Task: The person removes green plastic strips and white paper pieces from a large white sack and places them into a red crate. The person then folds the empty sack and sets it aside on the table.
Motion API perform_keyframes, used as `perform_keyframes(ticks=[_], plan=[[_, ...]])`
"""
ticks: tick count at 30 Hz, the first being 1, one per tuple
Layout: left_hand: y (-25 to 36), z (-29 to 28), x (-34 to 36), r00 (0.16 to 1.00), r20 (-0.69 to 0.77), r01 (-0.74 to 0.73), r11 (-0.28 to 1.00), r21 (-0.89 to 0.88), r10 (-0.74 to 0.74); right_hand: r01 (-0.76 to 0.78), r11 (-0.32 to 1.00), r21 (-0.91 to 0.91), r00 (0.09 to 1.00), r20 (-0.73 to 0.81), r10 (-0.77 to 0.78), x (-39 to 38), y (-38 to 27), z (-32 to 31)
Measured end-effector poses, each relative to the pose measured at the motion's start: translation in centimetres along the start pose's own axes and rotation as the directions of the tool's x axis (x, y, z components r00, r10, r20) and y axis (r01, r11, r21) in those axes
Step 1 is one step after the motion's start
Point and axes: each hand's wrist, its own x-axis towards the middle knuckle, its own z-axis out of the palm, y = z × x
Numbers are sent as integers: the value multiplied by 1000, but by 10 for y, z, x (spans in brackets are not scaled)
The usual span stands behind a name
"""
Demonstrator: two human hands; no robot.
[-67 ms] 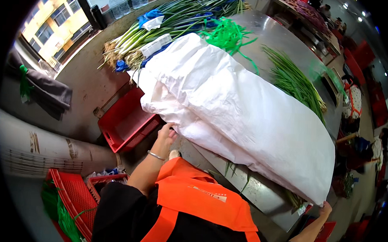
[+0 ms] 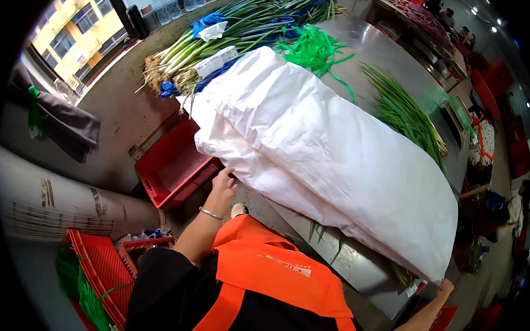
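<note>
A large white woven cloth (image 2: 325, 150) lies draped over a bulky heap on the metal table, hiding most of what is under it. At the cloth's near left edge, my left hand (image 2: 224, 186) has curled fingers closed on the hem; the fingertips are partly hidden. Far to the right, my right hand (image 2: 445, 287) pinches the near right corner. Green leaf tips (image 2: 315, 230) poke out below the near hem, and a bundle end with a white tag (image 2: 412, 286) shows close to my right hand.
Bundled scallions (image 2: 223, 45) and green plastic ties (image 2: 311, 48) lie beyond the cloth. More long green leaves (image 2: 403, 109) rest at the right on the metal table (image 2: 394, 53). Red crates (image 2: 176, 167) stand left of the table, beside a wide pale pipe (image 2: 74, 198). People sit farther right.
The cloth's near left edge has shifted very slightly, and my left hand has dropped and turned a little there. My right hand stays at its corner.
</note>
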Motion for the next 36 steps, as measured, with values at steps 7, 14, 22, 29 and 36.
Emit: perform_keyframes(ticks=[7,14,22,29,36], plan=[[66,-35,62,683,-142,-662,690,293,716,872,365,-328,440,195,-877,-241,-196,283],[45,-3,90,779,119,-626,753,203,616,948,180,263,-133,838,-529,-611,-112,628],[90,-42,141,761,540,-554,792,255,359,984,127,-129,169,904,-394,-585,-34,692],[218,-90,121,439,858,-802,547,240,266,937,220,-270,336,868,-365,-595,-49,706],[262,-92,130,452,875,-558,820,126,173,898,268,-349,430,827,-362,-606,-53,711]])
